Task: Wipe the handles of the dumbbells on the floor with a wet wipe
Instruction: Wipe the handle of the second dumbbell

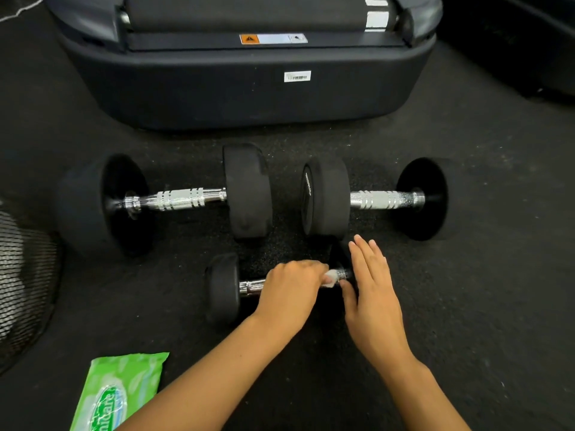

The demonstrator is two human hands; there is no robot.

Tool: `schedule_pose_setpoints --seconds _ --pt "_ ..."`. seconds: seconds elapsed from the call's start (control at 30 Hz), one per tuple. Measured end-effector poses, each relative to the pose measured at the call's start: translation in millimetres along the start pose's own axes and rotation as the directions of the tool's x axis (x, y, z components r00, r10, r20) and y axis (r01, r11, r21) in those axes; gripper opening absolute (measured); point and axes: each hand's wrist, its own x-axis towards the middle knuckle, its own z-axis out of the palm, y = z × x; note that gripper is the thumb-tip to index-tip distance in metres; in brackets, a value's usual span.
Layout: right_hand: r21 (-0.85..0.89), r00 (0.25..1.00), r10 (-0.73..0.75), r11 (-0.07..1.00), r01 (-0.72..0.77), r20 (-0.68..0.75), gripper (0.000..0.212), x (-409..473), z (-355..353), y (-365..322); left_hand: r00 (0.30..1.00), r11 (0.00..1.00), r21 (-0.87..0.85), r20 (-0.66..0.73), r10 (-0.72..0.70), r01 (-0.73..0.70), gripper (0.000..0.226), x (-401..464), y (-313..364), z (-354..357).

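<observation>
Green and white, a pack of wet wipes (119,396) lies flat on the dark rubber floor (485,306) at the lower left, just beside the left forearm. Both bare arms reach forward from the bottom edge toward a small dumbbell (224,289) lying crosswise on the floor.

The left hand (289,290) is curled over the middle of this dumbbell's chrome handle (251,287), gripping a white wipe (330,277) against the metal; a crumpled corner of the wipe shows at the fingertips, near the right end of the bar. The right hand (371,290) has its fingers straight and together, grasping nothing, laid flat over the small dumbbell's right weight, which it mostly hides. Its thumb sits just beside the wipe.

Beyond the hands, two larger dumbbells lie end to end. The left big dumbbell (249,191) and the right big dumbbell (326,197) have their inner black weights near each other, with a narrow gap of floor between them. Each has a knurled silver bar, bare and untouched.

Farther back stands the dark base of a treadmill (249,98), bearing an orange warning sticker and a white barcode label. At the far left edge, a mesh fan guard (21,284) curves into view.
</observation>
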Motion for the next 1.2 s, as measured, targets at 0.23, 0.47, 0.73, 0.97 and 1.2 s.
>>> schedule_pose_setpoints --seconds 0.23,0.47,0.73,0.97,1.2 --pt "0.018 0.999 -0.02 1.0 0.02 0.025 0.06 2.2 2.7 5.5 0.996 0.996 0.038 -0.021 0.086 -0.085 0.025 3.3 12.0 5.7" --pt "0.007 0.999 -0.032 0.999 0.031 0.026 0.058 2.1 2.1 4.3 0.909 0.944 -0.229 0.393 -0.136 0.24 0.027 56.4 -4.2 -11.8" --pt "0.019 0.999 -0.029 0.999 0.028 0.021 0.06 0.1 3.4 5.7 0.976 0.947 -0.269 0.17 -0.134 0.177 0.015 23.8 2.0 -9.0" --pt "0.013 1.0 -0.026 1.0 0.026 0.007 0.06 3.0 4.1 4.2 0.955 0.983 -0.065 0.256 -0.152 0.173 0.022 38.8 5.1 -9.1" --pt "0.006 1.0 -0.019 1.0 0.019 0.004 0.059 2.7 4.7 3.7 0.934 0.943 -0.149 0.251 -0.255 0.298 0.025 43.2 6.0 -6.8"
